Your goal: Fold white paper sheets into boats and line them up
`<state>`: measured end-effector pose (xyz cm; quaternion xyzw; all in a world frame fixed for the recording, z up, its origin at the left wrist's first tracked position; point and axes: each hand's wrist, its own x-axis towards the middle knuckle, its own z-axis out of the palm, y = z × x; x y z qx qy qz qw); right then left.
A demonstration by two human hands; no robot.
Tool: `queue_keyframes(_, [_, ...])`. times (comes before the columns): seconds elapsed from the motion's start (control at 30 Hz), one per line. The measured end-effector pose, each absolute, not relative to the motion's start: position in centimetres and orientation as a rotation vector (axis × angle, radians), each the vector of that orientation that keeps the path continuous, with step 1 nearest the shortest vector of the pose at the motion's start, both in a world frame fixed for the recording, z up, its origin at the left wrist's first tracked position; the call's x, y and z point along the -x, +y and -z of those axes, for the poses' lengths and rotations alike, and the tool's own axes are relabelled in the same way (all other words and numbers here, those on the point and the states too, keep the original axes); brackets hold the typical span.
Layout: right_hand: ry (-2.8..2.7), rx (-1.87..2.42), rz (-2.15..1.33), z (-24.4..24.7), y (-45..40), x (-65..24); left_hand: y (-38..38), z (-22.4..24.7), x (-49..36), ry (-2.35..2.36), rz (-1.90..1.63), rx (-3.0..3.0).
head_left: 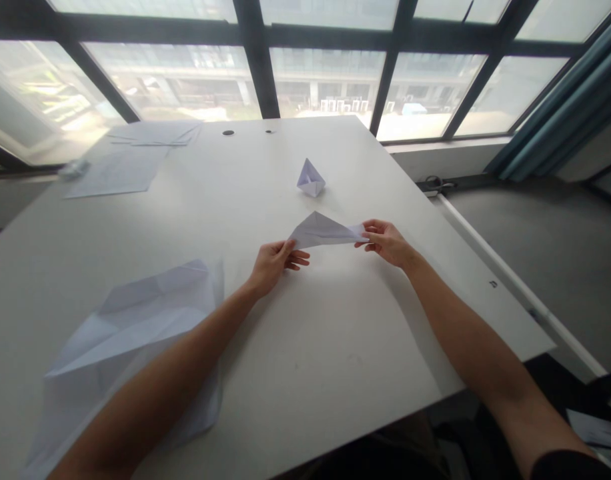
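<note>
A folded white paper boat [319,230] is stretched between my two hands, its triangular peak pointing away from me. My left hand [280,260] pinches its left end between thumb and fingers. At the right end, my right hand [383,239] grips the other tip. Just beyond it on the table stands a second small paper boat [311,179], upright with a pointed middle. Creased white paper sheets [135,327] lie to the left, partly covered by my left forearm.
The white table [305,413] fills most of the view. More paper sheets [120,167] lie at its far left, near two round cable holes. Windows [330,80] stand behind the table, and a blue curtain [560,100] hangs on the right. A white rail runs beside the right edge.
</note>
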<state>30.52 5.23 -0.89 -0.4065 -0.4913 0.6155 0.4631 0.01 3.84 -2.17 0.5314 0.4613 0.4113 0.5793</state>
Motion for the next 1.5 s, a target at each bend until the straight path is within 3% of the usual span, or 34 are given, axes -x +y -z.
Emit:
queue_keyframes(0.73, [-1.754,0.958,-0.523,0.0,3.6,-27.5,4.2,2.6,0.3,1.061,-1.033,-1.165])
queue_keyframes(1.2, [-1.05,1.05,-0.925,1.9,4.7,-25.7,3.5,1.9,-0.1,1.026,-1.064,-1.431])
queue_keyframes(1.5, [-1.166,1.087,-0.759,1.5,4.3,-25.4,3.6,2.0,0.1,1.013,-1.191,-1.56])
